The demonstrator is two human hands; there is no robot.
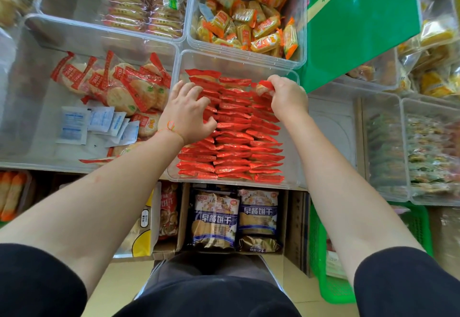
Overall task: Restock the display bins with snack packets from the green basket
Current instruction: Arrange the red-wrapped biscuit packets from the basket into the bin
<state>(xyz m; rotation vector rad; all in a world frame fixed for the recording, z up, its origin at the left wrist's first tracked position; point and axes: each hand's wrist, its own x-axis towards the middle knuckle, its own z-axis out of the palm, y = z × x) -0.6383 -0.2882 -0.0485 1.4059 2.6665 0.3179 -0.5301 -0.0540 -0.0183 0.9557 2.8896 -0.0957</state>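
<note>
While our right hand (288, 97) pinches one red packet (264, 87) at the far end of the right-hand row, our left hand (185, 112) rests with spread, lightly bent fingers on the left row, holding nothing that we can see. Both work inside the clear bin (236, 59) at twelve o'clock from our body, where red packets (231, 142) stand in three tidy rows nearly to its far wall; we judge this bin almost full. At ten o'clock a wider bin (29, 107) of round crackers looks sparse and likely wants stock next. The green basket (331, 289) sits low at four o'clock, its contents mostly hidden by our arm
</note>
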